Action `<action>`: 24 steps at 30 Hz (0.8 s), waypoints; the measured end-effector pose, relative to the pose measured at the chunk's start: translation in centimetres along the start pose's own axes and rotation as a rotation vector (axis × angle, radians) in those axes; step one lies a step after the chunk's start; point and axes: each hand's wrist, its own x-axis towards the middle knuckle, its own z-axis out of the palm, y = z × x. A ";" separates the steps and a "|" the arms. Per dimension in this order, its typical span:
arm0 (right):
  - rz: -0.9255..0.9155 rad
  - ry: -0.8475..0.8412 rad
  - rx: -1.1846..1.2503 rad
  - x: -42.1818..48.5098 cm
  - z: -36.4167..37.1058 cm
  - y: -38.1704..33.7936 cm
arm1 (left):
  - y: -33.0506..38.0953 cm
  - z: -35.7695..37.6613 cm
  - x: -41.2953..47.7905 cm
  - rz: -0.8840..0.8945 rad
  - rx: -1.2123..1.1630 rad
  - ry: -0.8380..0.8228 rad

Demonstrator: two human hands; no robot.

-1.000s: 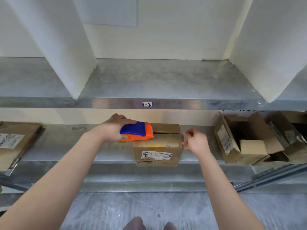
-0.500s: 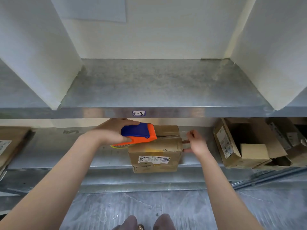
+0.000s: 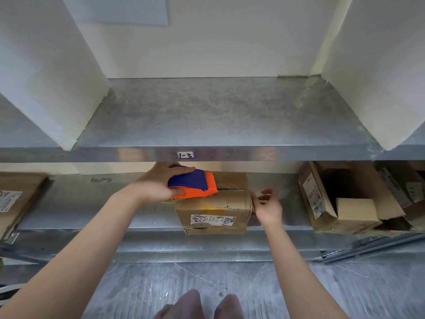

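We see the left hand (image 3: 156, 186) wrapped around a tape dispenser (image 3: 195, 184), thumb laid over its blue top and fingers curled under its orange body. The dispenser's orange front end rests on the top of a small cardboard box (image 3: 213, 207), at the left part of the lid, just by the seam between the flaps. A sliver of yellow tape roll (image 3: 169, 201) peeks out below the hand.

The box stands on the lower metal shelf (image 3: 80, 203), at its front edge, with its front face slightly over the lip. A white shipping label (image 3: 212, 219) with black scribbles sits on that front face.

The right hand (image 3: 268, 207) is at the box's right side, touching its upper right edge. Its fingers are curled near the corner, but the blur keeps us from telling whether they pinch anything or only rest against the cardboard.

Above, the upper metal shelf (image 3: 218, 116) lies between 2 white dividers, and a small sticker reading 1-3 (image 3: 185, 154) marks its front edge. On the lower shelf, well apart to the right, we see an open carton (image 3: 322, 203) tipped on its side with a smaller box (image 3: 355, 208) inside it, and more open cartons behind. At the far left lies a flattened carton (image 3: 18, 196) with a white label.
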 end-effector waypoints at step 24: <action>-0.270 -0.312 -0.229 -3.1 -0.5 -1.3 | 0.7 0.4 -2.1 0.033 -0.002 0.108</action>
